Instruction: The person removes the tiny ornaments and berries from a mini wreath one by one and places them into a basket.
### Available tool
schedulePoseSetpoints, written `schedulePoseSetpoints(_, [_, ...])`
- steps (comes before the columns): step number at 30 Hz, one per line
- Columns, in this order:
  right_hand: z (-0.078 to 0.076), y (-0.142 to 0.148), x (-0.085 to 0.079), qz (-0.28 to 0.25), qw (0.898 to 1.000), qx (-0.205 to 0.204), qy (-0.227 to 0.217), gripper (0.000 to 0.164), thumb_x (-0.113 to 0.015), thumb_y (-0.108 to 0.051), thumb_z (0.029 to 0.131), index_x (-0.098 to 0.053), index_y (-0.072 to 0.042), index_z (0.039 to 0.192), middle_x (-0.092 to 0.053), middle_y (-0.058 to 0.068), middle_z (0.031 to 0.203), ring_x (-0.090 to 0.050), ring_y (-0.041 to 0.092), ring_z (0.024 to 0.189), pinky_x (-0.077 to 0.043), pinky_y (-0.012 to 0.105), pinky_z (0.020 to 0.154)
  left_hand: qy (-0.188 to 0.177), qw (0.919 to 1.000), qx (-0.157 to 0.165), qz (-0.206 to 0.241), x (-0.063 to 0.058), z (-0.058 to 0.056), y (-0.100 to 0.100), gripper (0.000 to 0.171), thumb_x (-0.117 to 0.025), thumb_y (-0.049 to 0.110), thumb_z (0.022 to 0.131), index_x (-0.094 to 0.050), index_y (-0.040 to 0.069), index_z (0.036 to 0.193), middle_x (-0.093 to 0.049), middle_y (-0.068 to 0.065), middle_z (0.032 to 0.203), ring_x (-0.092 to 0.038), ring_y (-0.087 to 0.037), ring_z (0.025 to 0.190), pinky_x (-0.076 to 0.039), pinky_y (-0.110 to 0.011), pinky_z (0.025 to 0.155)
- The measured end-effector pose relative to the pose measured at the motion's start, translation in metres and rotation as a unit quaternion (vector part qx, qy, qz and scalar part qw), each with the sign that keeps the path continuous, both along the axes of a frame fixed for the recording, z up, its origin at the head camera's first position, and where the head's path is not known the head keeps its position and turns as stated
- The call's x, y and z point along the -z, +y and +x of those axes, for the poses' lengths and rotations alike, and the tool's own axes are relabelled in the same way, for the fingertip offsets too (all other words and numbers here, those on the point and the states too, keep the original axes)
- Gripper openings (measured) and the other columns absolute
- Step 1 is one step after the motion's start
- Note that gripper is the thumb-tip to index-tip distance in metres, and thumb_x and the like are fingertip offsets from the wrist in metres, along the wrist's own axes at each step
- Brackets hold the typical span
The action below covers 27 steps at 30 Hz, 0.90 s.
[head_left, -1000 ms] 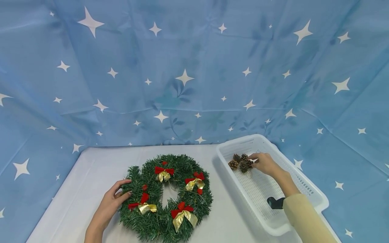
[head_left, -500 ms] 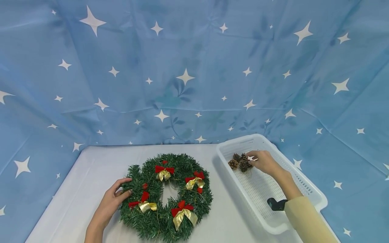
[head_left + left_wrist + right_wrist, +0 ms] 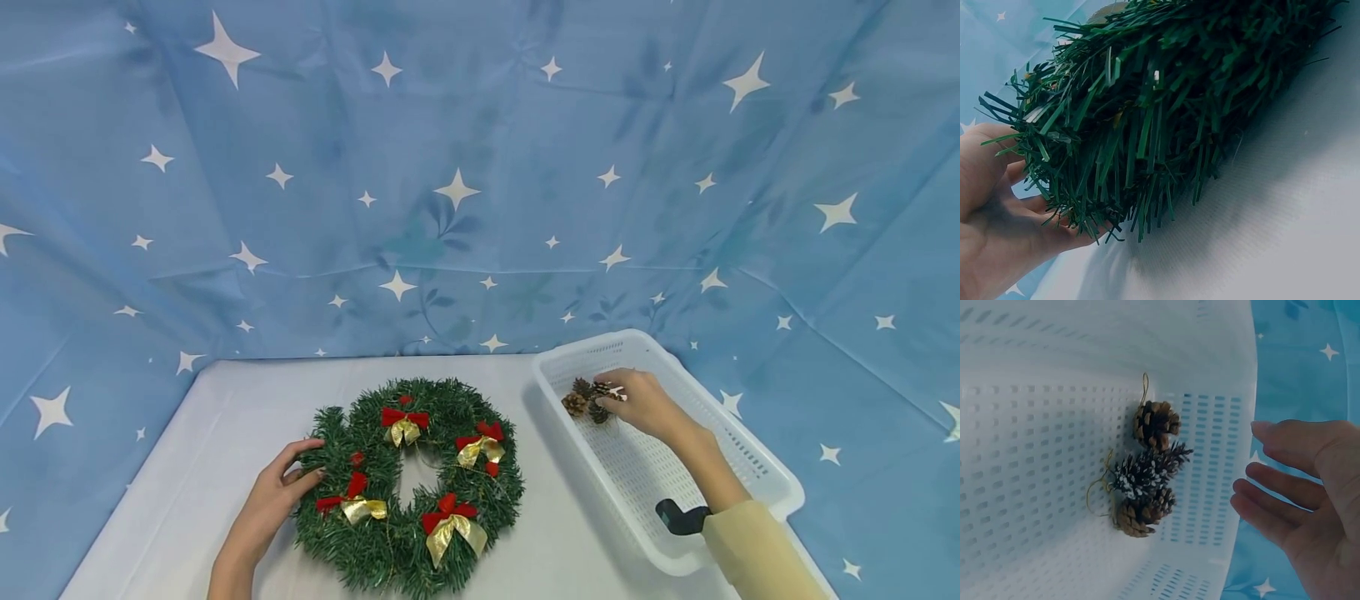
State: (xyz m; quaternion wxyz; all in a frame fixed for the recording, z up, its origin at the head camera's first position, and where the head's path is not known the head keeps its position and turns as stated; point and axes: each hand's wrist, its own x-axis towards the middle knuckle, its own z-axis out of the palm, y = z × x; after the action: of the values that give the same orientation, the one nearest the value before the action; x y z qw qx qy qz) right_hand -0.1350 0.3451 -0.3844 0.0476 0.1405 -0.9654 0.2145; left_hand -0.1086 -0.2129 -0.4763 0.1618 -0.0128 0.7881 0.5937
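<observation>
A green tinsel wreath (image 3: 390, 550) with red and gold bows (image 3: 450, 529) lies at the left of the white table. My left hand (image 3: 276, 493) holds its left edge, and in the left wrist view the fingers and thumb of that hand (image 3: 997, 231) go round the green strands (image 3: 1129, 125), which hide some fingertips. Several brown pine cones (image 3: 575, 405) sit together in a white plastic basket (image 3: 637, 492). Above them reaches my right hand (image 3: 645, 404). In the right wrist view this hand (image 3: 1310, 494) has loosely bent, spread fingers, apart from the pine cones (image 3: 1157, 425), with nothing between them.
Thin gold loops (image 3: 1145, 384) hang from the cones, and some cones have white tips. The basket's raised, slotted walls (image 3: 1210, 469) surround them. Behind the white table (image 3: 255, 408) hangs a blue cloth (image 3: 480, 242) with white stars.
My right hand has shifted slightly to the left over the pine cones, covering different ones. The left hand and the wreath have stayed in place.
</observation>
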Motion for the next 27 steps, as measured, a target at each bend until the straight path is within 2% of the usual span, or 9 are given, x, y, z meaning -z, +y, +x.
schedulePoseSetpoints(6, [0.006,-0.011,-0.003,0.006,1.0,-0.01,0.017,0.034,-0.074,-0.006,0.092,-0.069,0.008,0.124,-0.071,0.026,0.121,-0.069,0.045,0.109,-0.058,0.056,0.089,0.003,1.0,0.0,0.001,0.0,0.0,0.0,0.061,-0.063,0.026,0.104,-0.036,0.014,0.157,-0.002,-0.022,0.172,-0.016,-0.058,0.151,-0.031,-0.075,0.113])
schedulePoseSetpoints(14, [0.017,-0.024,-0.007,-0.003,0.999,-0.031,0.03,0.034,-0.076,-0.006,0.092,-0.07,0.005,0.124,-0.072,0.023,0.121,-0.071,0.04,0.107,-0.06,0.052,0.087,0.0,1.0,0.0,0.004,-0.002,0.002,0.0,0.06,-0.063,0.024,0.104,-0.036,0.013,0.157,-0.001,-0.022,0.172,-0.014,-0.059,0.151,-0.03,-0.075,0.113])
schedulePoseSetpoints(22, [0.029,-0.038,-0.011,0.005,0.996,-0.044,0.083,0.026,-0.078,-0.001,0.087,-0.075,-0.003,0.113,-0.075,0.009,0.1,-0.07,0.022,0.081,-0.059,0.039,0.069,0.003,1.0,-0.001,0.005,-0.001,0.001,0.0,0.06,-0.062,0.023,0.104,-0.036,0.013,0.157,-0.001,-0.021,0.172,-0.015,-0.058,0.151,-0.031,-0.074,0.113])
schedulePoseSetpoints(27, [0.037,-0.044,-0.011,-0.008,0.996,-0.044,0.082,0.028,-0.08,-0.003,0.087,-0.074,-0.004,0.114,-0.076,0.009,0.105,-0.073,0.025,0.089,-0.061,0.043,0.075,0.004,1.0,-0.001,0.008,-0.001,0.002,0.0,0.058,-0.061,0.021,0.105,-0.036,0.013,0.157,-0.002,-0.022,0.172,-0.018,-0.058,0.151,-0.032,-0.073,0.113])
